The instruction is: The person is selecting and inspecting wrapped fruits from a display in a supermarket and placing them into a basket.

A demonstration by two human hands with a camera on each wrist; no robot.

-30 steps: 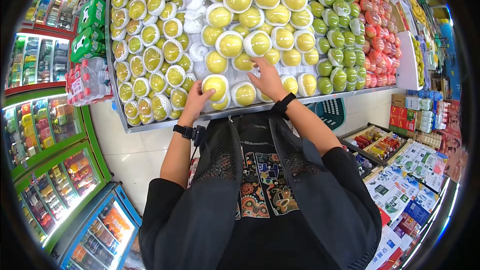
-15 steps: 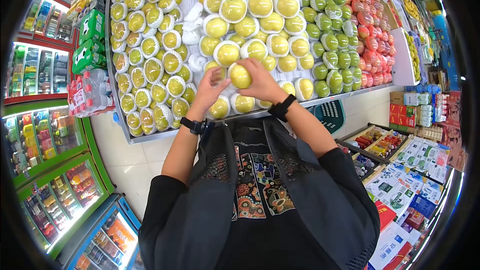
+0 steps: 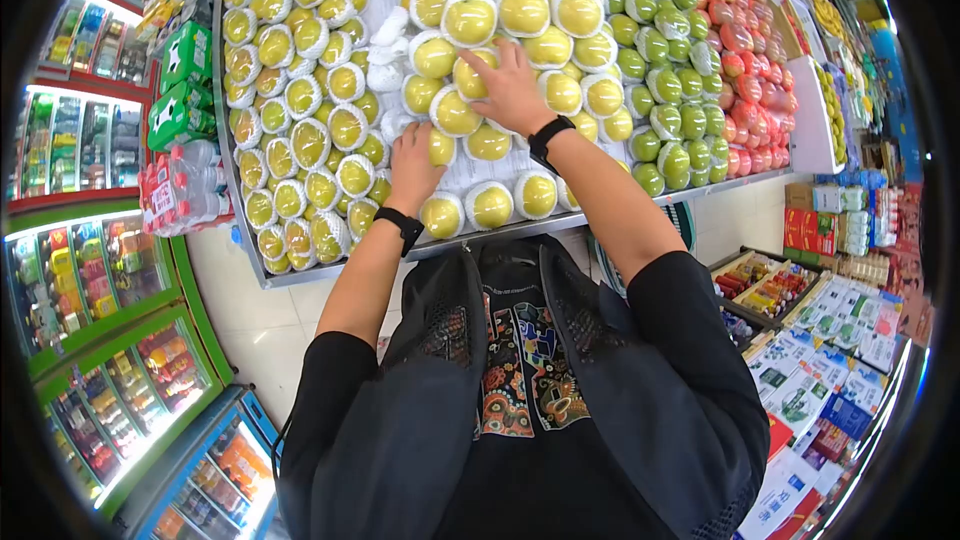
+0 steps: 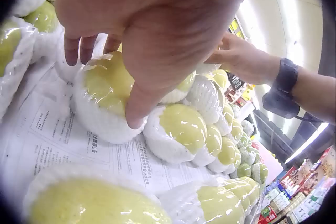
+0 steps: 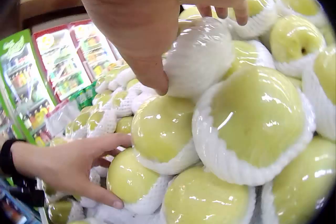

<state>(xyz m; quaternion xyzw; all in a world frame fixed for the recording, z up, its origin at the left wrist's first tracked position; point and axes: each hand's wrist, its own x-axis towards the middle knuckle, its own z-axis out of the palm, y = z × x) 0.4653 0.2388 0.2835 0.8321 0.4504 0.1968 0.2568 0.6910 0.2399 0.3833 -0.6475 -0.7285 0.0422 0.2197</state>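
Observation:
Round yellow-green fruits in white foam nets and clear film are piled on the display stand. In the head view my left hand (image 3: 415, 165) grips a fruit (image 3: 441, 148) at the pile's front left corner. The left wrist view shows the thumb on one side of this fruit (image 4: 107, 90) and fingertips on the other. Farther back and higher, my right hand (image 3: 510, 90) holds another fruit (image 3: 469, 80) between thumb and fingers. In the right wrist view this fruit (image 5: 202, 58) turns its foam side out, against neighbouring fruits.
A front row of wrapped fruits (image 3: 491, 206) lines the stand's metal edge (image 3: 500, 232). Loose foam nets (image 3: 387, 55) lie left of the pile. Green fruits (image 3: 665, 85) and red fruits (image 3: 745, 90) fill the right side. Bottles (image 3: 185, 185) and drink coolers (image 3: 115, 240) stand to the left.
Earlier my left hand held a fruit at the front edge; then my right hand had a fruit between both hands. Now the right hand is farther back on the pile, and the left is at its front left corner.

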